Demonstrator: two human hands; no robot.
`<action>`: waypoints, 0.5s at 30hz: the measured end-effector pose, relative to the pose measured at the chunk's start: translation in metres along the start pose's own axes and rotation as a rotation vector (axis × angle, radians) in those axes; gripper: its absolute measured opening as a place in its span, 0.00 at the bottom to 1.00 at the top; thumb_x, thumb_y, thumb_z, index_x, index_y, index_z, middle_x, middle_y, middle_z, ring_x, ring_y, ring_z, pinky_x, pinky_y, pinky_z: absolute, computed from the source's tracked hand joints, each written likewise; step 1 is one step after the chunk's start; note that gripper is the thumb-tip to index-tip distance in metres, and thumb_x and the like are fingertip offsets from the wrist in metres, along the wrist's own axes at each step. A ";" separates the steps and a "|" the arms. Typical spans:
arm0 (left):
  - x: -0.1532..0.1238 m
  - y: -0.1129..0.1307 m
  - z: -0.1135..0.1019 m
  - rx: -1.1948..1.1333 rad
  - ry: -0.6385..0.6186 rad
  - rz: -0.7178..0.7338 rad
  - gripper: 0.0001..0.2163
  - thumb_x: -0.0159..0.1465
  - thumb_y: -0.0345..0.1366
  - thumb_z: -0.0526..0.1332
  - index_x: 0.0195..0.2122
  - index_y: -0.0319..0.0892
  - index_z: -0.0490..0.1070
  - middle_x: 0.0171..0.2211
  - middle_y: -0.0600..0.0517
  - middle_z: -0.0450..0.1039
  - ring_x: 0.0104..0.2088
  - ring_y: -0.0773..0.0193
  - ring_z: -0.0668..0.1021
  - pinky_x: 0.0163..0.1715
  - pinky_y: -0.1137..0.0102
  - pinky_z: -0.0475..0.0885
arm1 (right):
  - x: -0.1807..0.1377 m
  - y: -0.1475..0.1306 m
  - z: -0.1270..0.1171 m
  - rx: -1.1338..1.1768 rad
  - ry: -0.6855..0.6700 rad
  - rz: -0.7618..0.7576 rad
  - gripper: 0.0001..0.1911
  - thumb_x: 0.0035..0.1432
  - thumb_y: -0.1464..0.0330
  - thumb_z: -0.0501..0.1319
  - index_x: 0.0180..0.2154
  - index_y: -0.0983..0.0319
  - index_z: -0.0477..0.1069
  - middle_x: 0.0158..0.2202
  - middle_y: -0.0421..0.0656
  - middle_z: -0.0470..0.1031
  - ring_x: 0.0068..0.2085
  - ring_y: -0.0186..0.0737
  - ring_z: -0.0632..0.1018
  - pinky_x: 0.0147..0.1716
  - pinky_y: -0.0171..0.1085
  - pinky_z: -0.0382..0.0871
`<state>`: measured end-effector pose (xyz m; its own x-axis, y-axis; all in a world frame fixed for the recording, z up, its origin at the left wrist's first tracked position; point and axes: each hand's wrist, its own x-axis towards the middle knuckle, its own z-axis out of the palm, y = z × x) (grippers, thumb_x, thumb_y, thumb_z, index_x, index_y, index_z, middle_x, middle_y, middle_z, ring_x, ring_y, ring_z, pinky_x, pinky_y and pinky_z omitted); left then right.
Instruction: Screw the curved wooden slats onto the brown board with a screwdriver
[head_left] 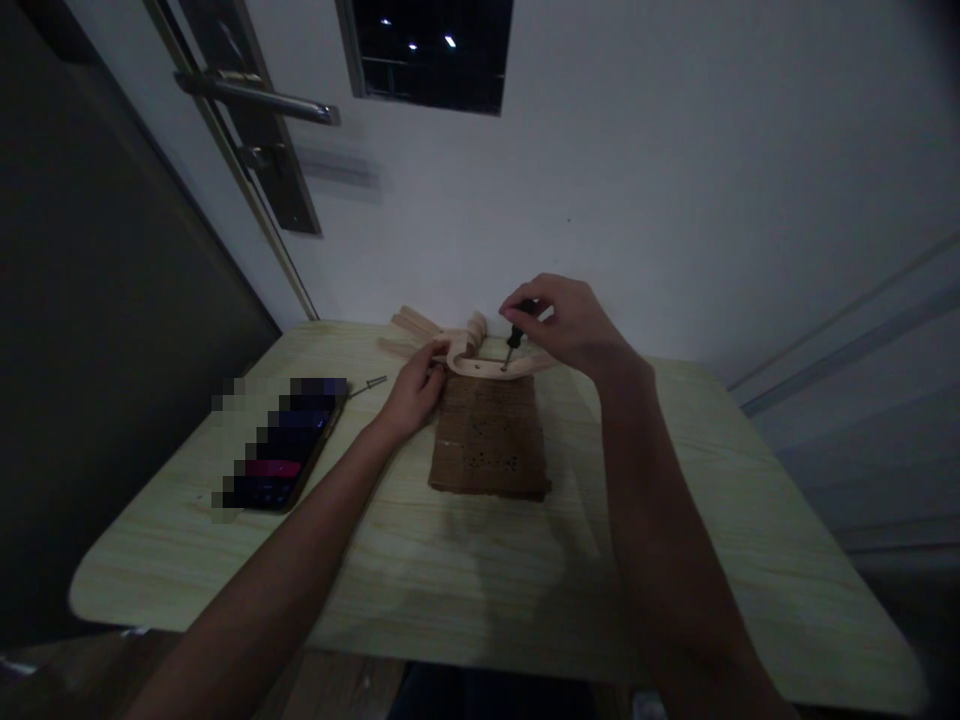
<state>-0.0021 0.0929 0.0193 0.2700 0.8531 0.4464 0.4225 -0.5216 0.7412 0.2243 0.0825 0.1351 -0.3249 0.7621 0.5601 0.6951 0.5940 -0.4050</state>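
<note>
Both clamped mid-frame: right hand (559, 318) on screwdriver (514, 338), left hand (417, 388) on curved wooden piece (489, 369); best turn squarely, pressing steadily.

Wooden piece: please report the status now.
Right hand on screwdriver, tip at wooden piece. Left hand at its curved end. Brown block close; phone apart, left.

— Free room?
— Worktop (757, 520): bare, right of the right forearm (660, 500); bare strip on the near side of the brown block (489, 435).
— Obstructions?
— Upright white panel (637, 190), far edge; wooden piece (490, 370), between left hand (417, 388) and right hand (568, 318); phone (300, 445), left of the left forearm (315, 540).
</note>
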 end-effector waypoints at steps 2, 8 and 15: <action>0.001 -0.001 -0.001 -0.007 0.024 -0.015 0.20 0.65 0.36 0.49 0.55 0.36 0.65 0.52 0.41 0.74 0.49 0.55 0.77 0.52 0.55 0.71 | -0.002 0.000 -0.001 0.014 -0.017 -0.009 0.13 0.55 0.76 0.58 0.40 0.62 0.78 0.38 0.45 0.79 0.35 0.37 0.76 0.40 0.39 0.71; 0.004 -0.006 -0.001 -0.206 0.085 -0.093 0.20 0.59 0.29 0.49 0.53 0.40 0.65 0.47 0.45 0.75 0.40 0.60 0.78 0.45 0.59 0.74 | -0.003 -0.005 -0.004 0.037 -0.050 -0.002 0.20 0.53 0.79 0.53 0.45 0.63 0.76 0.40 0.45 0.80 0.35 0.37 0.77 0.39 0.37 0.70; 0.005 -0.009 -0.003 -0.380 0.153 -0.122 0.17 0.59 0.29 0.51 0.48 0.43 0.68 0.42 0.48 0.78 0.38 0.63 0.78 0.39 0.66 0.73 | -0.001 -0.011 -0.009 0.054 -0.065 0.012 0.09 0.54 0.74 0.59 0.37 0.62 0.75 0.32 0.41 0.77 0.31 0.34 0.74 0.35 0.35 0.67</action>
<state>-0.0068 0.1025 0.0161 0.0946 0.9151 0.3920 0.0872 -0.3998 0.9124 0.2231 0.0725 0.1455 -0.3590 0.7834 0.5073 0.6640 0.5964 -0.4511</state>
